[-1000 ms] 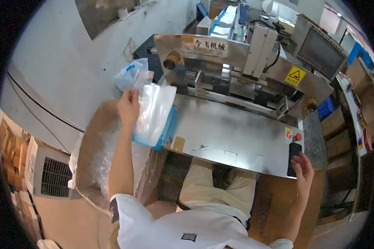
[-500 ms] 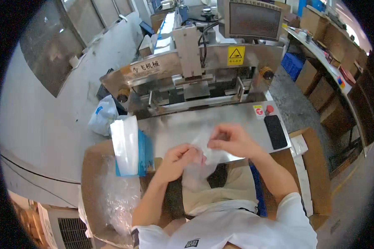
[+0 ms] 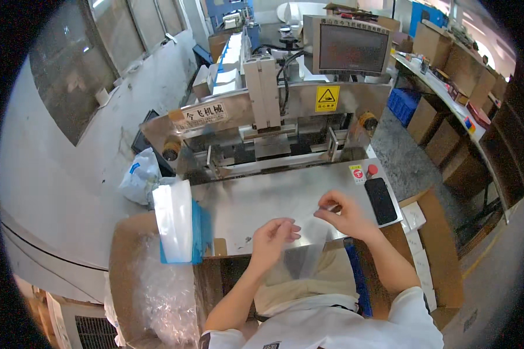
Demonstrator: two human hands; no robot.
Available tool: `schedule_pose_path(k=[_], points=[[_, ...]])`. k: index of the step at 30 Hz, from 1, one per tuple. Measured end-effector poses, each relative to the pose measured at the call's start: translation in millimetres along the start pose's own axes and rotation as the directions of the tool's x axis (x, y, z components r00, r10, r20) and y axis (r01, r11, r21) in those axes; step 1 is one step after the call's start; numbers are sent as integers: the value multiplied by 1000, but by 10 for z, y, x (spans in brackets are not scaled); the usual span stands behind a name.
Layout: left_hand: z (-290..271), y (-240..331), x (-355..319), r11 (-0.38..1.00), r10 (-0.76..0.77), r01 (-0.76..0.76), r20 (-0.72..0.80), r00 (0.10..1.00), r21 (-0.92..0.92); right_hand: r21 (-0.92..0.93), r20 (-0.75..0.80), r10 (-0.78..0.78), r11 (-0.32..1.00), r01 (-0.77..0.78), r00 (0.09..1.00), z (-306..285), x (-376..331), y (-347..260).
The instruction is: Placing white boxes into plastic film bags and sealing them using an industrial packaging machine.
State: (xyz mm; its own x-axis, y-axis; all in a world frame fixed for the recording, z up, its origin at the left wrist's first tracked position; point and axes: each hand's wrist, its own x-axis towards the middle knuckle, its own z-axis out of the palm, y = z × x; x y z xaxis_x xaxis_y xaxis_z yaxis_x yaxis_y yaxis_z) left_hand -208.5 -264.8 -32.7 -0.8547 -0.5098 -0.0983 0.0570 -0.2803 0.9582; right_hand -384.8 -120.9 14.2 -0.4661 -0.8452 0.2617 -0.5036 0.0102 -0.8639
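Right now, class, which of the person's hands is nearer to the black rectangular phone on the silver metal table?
Right. The right hand is just left of the phone, not touching it; the left hand is farther left and closer to the body.

We are in a workshop or small factory: we see a steel machine with a yellow hazard label, a monitor, a red button, and cardboard boxes lining the right side.
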Motion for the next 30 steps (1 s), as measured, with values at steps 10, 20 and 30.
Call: schedule_pose_path(k=[10, 20, 30], points=[[-28, -116, -26, 968, -26, 47, -91, 995, 245, -348, -102, -332, 895, 279, 938, 31, -9, 98], [136, 345, -86, 433, 358, -482, 345, 867, 762, -360, 320, -397, 789, 498, 860, 102, -106, 226], [-328, 508, 209, 421, -38, -336, 387, 921, 842, -303, 402, -83, 928, 218, 912, -119, 28, 187]])
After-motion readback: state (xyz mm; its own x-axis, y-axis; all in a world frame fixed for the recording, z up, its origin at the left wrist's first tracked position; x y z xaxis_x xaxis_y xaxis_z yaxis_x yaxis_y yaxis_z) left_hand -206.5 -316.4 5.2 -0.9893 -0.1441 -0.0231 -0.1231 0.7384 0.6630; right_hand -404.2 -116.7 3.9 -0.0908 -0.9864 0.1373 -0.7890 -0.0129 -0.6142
